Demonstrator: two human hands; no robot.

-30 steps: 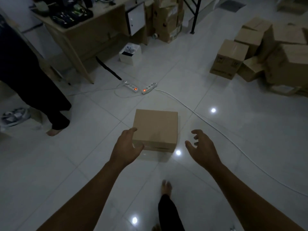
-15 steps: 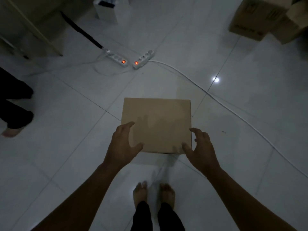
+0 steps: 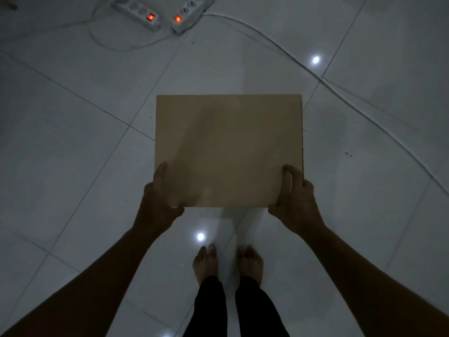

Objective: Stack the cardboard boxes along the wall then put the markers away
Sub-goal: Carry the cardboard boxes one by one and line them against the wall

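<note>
- Currently both hands grip the cardboard box (image 3: 228, 147) at its near corners; step in hand looks like the pick-up, ahead of carrying it to the wall
- left hand (image 3: 159, 203) wraps the near-left corner; thumb lies along the left edge on top, remaining fingers curl under the near edge and are hidden
- right hand (image 3: 295, 203) mirrors it at the near-right corner; thumb (image 3: 288, 177) bent over the top face just inside the right edge, other fingers out of sight below
- box sits between the hands and straight ahead of the bare feet (image 3: 228, 263); lighting is dim, so whether it is off the tiled floor (image 3: 73, 147) or resting on it I cannot tell
- to do it well: both grips are on the near edge only, so the far edge will likely droop; slide the palms further along the sides or underneath before carrying
- keep the top face level, pull it in toward the body
- watch the white cable (image 3: 340, 88) running past the box's far right, and the two power strips (image 3: 165, 13) with lit switches beyond it; step around them, not over
</note>
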